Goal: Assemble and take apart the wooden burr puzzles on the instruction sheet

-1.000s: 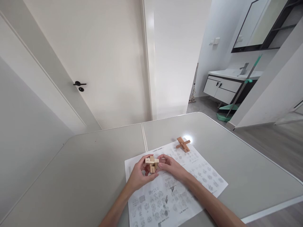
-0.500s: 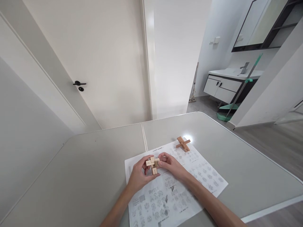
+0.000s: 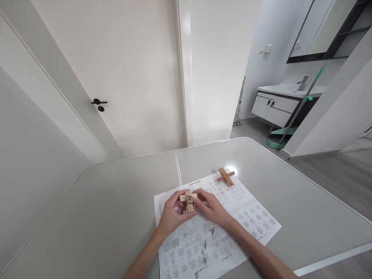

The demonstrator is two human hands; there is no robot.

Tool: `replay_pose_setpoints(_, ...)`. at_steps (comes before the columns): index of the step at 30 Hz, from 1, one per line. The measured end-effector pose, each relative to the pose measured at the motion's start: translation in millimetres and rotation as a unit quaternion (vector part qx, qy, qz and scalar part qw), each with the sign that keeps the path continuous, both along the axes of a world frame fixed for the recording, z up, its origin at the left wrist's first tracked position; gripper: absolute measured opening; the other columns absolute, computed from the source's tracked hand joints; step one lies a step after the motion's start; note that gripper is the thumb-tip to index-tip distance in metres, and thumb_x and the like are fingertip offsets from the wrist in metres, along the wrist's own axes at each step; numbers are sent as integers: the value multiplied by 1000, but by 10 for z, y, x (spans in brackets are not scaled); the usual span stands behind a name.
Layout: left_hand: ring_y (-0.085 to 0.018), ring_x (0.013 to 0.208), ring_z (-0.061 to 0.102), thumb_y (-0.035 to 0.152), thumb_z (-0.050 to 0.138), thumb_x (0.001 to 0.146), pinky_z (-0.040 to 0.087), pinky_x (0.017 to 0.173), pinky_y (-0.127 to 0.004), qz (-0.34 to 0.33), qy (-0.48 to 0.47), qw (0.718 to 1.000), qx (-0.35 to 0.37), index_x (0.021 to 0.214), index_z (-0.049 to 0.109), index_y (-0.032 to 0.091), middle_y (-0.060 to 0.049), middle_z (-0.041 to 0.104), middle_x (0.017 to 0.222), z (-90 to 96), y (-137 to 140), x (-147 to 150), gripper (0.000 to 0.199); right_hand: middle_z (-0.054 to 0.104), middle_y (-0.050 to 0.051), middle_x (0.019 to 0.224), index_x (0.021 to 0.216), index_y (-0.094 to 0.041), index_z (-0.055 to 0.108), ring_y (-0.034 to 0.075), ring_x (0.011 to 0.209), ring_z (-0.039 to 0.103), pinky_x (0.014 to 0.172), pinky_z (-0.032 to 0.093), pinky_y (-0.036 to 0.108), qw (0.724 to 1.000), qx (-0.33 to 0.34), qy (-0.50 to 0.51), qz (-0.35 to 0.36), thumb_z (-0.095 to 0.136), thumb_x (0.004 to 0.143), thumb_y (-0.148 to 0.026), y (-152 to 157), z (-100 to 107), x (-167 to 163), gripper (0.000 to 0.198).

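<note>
Cluster of pale wooden blocks [image 3: 190, 199] was held over the printed sheet [image 3: 215, 252], clear of any tabletop [image 3: 101, 217] edge, somewhat right of the tabletop's middle and well short of its far edge. Left hand [image 3: 171, 214]: fingers clamped on the cluster, forefinger over its far end, thumb under the near end. Right hand [image 3: 214, 210]: fingers closed on the right-hand arm, thumb pressed to the block there; its rear fingertips partly hidden. Progress, as judged: pale blocks crossed and apparently interlocked, so much of the joining looked done; whether every joint was fully seated, or a piece remained to be fitted, could not be told, the palms hiding part. Brown crossed piece [image 3: 226, 177], wood too, lay untouched by either hand at the sheet's far right corner, its parts joined in a cross. Orientation: pale cluster had stubby arms and no clear single long axis. One arm pointed to the far edge, one to the near edge, others left and right, roughly along the far edge; one end face, dark mark like a Z or N, turned up toward the wearer. Brown piece's broad plank ran slantwise, from far left to near right, a narrower bar across it.
</note>
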State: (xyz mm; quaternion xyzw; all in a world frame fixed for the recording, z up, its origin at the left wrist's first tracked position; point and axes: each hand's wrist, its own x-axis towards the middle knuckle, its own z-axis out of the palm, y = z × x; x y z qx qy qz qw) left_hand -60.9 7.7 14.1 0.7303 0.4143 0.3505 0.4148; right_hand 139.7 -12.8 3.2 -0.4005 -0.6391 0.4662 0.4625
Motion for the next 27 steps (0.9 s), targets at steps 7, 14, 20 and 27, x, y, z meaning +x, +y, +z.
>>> replay_pose_setpoints(7,-20,84,67,39,87,72,57,65,-28,-6,-3,1000,-13,128,62,28,-7,69,115,-2,-17,9,63,52,-2,62,68,-22,47,15,58,47,60,38,28,999,-23,-37,-9,39,103,-58,11,-79,-22,51)
replay_pose_setpoints(14,-14,74,63,37,84,75,54,61,-25,1,-26,999,-38,141,51,34,-6,65,122,-48,-11,24,75,54,-2,59,67,-20,55,13,52,49,56,43,27,982,-145,114,45,50,97,-65,48,-59,-41,54)
replay_pose_setpoints(20,-11,73,59,41,70,89,50,60,-24,75,-57,995,-39,135,49,32,-5,59,126,-158,48,34,51,56,0,69,73,-17,61,10,48,46,38,39,21,900,-283,328,-45,69,86,-57,190,-135,77,42)
replay_pose_setpoints(27,-11,71,58,41,61,94,47,60,-23,58,-24,997,-46,124,53,28,-4,62,121,-158,41,39,34,57,0,74,79,-20,59,9,49,43,38,38,19,852,-292,419,-114,72,86,-49,335,-294,267,33)
